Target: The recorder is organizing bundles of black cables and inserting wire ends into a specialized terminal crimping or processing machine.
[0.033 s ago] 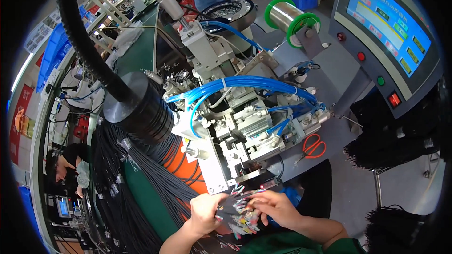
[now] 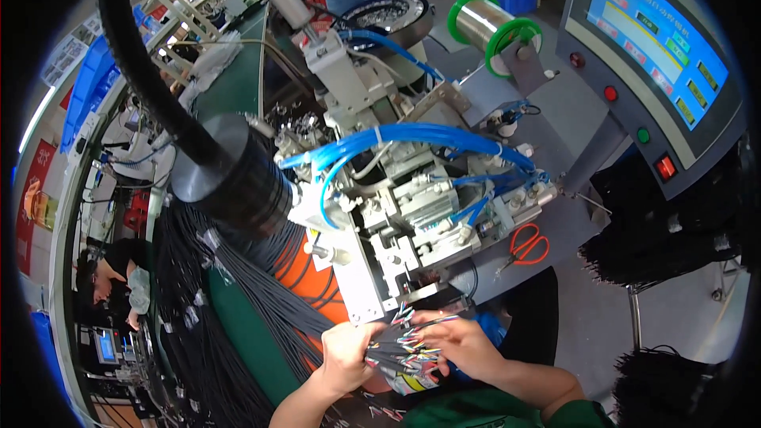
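Low in the middle I hold a bundle of thin black cables (image 2: 388,346), whose stripped ends show red, white, green and other coloured wires. My left hand (image 2: 346,355) is closed around the bundle's left side. At its right side my right hand (image 2: 468,351) has its fingers curled in among the wire ends, with a black cable by the fingertips. A yellow and grey piece (image 2: 416,381) shows under the bundle; its kind is unclear. Just beyond my hands stands a metal machine (image 2: 396,250) with blue air tubes (image 2: 412,136).
Orange-handled scissors (image 2: 526,247) lie on the machine table. Long black cables (image 2: 265,301) lie to the left, beside a black suction hood (image 2: 234,178). A wire spool (image 2: 485,28) and a touchscreen (image 2: 654,40) stand at the back right. Black cable bundles (image 2: 658,250) hang at right.
The wire ends, blurred a moment earlier, are now sharper and fanned out more. My right fingers have shifted slightly among them, while my left hand keeps its hold.
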Demonstrator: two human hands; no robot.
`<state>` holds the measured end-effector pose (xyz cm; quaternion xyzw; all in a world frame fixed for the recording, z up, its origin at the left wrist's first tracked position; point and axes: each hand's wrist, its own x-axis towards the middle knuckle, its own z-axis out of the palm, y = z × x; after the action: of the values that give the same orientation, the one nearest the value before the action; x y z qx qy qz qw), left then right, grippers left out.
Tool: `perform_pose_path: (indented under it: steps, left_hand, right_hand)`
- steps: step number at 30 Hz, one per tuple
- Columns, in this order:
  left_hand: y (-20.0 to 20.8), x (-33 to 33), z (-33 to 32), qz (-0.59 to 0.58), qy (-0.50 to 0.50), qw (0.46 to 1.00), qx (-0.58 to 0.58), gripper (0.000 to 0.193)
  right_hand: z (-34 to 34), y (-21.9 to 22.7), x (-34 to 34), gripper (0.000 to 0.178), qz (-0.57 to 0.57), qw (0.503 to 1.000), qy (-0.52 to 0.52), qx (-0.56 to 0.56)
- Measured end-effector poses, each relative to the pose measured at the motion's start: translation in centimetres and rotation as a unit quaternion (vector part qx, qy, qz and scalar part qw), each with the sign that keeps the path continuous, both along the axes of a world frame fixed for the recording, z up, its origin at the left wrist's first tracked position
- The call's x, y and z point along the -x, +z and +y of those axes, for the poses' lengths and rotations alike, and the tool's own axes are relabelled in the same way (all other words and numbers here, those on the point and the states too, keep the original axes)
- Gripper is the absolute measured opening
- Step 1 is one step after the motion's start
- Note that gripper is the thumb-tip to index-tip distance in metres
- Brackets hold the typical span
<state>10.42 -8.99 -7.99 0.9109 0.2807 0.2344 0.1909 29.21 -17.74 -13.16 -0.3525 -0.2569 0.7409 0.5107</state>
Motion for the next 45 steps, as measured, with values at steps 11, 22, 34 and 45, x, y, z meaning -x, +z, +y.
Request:
perform_pose_path:
  steps: [11, 22, 34, 45]
  left_hand:
    - [-0.8, 0.1, -0.4, -0.015, -0.03, 0.999, -0.011, 0.024]
    - [-0.4, 0.4, 0.2, -0.074, -0.068, 0.991, 0.092, 0.032]
    - [-0.9, -0.4, -1.2, -0.041, -0.036, 0.998, -0.014, 0.03]
    - [-1.2, -0.2, -1.2, -0.069, -0.034, 0.997, -0.017, 0.029]
  right_hand:
    - [1.9, 0.6, 1.2, 0.018, 0.026, 0.996, -0.079, -0.03]
    - [2.5, 0.2, -0.7, 0.018, 0.044, 0.995, 0.035, -0.077]
    - [2.1, -0.7, 2.3, 0.014, -0.09, 0.98, -0.127, -0.122]
    - [2.4, 0.3, 0.1, 0.018, -0.093, 0.985, -0.032, -0.142]
